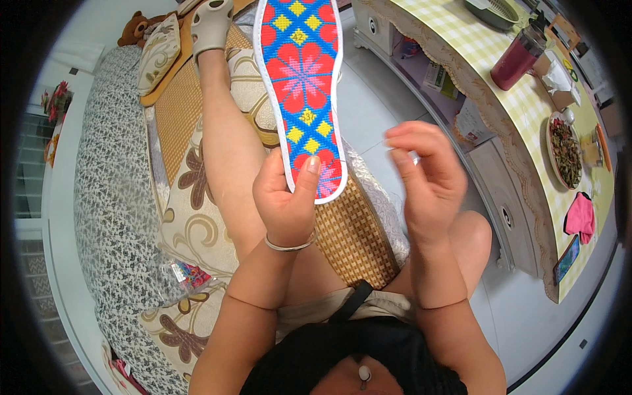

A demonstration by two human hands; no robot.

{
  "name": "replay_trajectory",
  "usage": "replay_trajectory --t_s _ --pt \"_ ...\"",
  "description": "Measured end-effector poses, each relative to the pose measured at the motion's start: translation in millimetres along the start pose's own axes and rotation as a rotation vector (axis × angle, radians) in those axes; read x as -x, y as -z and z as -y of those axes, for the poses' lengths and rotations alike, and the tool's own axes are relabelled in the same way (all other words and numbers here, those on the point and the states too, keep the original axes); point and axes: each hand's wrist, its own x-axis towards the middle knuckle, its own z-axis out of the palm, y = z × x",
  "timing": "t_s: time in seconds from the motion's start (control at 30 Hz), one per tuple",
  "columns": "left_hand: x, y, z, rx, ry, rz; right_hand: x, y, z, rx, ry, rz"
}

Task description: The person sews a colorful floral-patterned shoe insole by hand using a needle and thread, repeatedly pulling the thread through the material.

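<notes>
My left hand (289, 194) grips the heel end of an embroidered insole (303, 79), thumb on top and fingers behind. The insole has red flowers and yellow diamonds on blue, with a white edge, and its far end runs out of the picture. To its right, my right hand (428, 174) is raised, apart from it, with thumb and forefinger pinched together. A silvery band (414, 157) shows at its fingers. A fine dark line by the insole's right edge looks like thread. Whatever the pinch holds is too small and blurred to name.
My legs rest on a sofa with patterned cushions (197, 230) and a woven mat (355, 230). A small plastic bag of colourful thread (191, 275) lies left. On the right, a checked-cloth table (480, 46) bears a dark red bottle (518, 62), a food plate (563, 151) and a phone (567, 259).
</notes>
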Motion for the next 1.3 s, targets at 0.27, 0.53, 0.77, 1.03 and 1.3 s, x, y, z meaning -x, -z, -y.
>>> replay_trajectory --t_s 0.27,0.53,0.77,1.03,1.3 --pt "3.5 -6.3 -2.1 0.003 0.028 0.045 10.2 -22.4 -4.3 0.261 0.456 0.187" --pt "-6.1 0.9 -2.3 -0.015 -0.026 -0.048 -1.4 20.2 18.1 -0.775 -0.096 -0.044" --pt "0.6 -2.9 -0.9 -0.022 -0.037 0.011 8.2 -3.1 24.0 0.17 -0.138 0.028" --pt "0.2 -4.0 -1.4 -0.074 -0.097 -0.009 9.9 -21.5 1.1 0.455 0.24 0.147" --pt "1.3 -4.8 -3.2 -0.072 -0.092 -0.023 11.5 -21.6 -1.5 0.464 0.284 0.134"
